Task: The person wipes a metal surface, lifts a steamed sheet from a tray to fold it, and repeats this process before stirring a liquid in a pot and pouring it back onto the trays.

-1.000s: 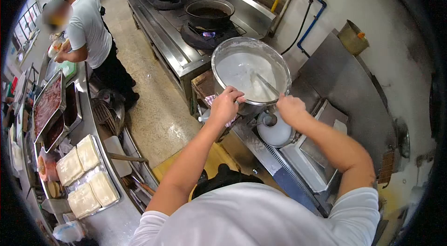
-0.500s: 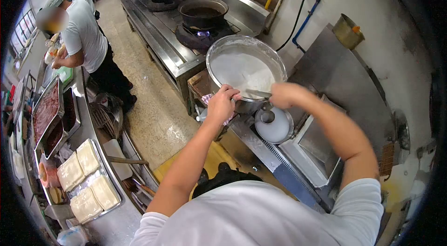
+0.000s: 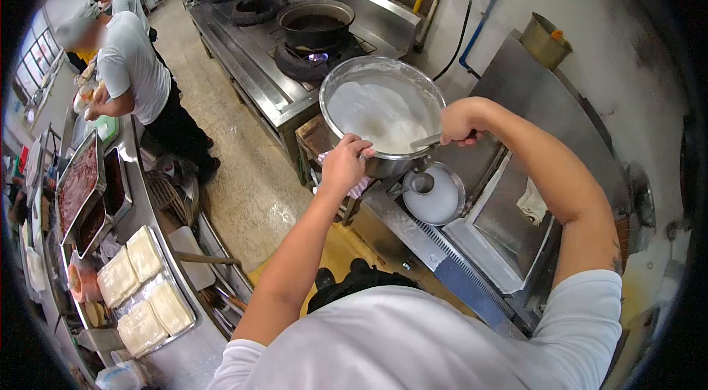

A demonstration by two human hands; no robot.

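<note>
A large metal bowl (image 3: 404, 70) of white, cloudy liquid (image 3: 372, 106) stands in front of me, its surface streaked and swirled. My left hand (image 3: 348, 164) is closed on the bowl's near rim. In my right hand (image 3: 466, 121), at the right rim, is the handle of a flat grey utensil (image 3: 425, 141); its far end dips into the liquid, so its full shape is hidden. Just below the bowl, a smaller round metal vessel (image 3: 436, 202) holds whitish liquid with a small cup-like piece (image 3: 422, 183) in it. A checked cloth (image 3: 358, 187) hangs by my left hand.
Beyond the bowl, a dark pot (image 3: 316, 25) sits on a stove burner with a flame (image 3: 318, 57) showing. On the left counter are trays of dark red food (image 3: 81, 183) and a tray of pale sheets (image 3: 164, 310). A co-worker (image 3: 133, 65) stands at that counter.
My right hand has moved up and to the right along the rim, with the utensil. The streaks in the white liquid have shifted. My left hand stays on the rim.
</note>
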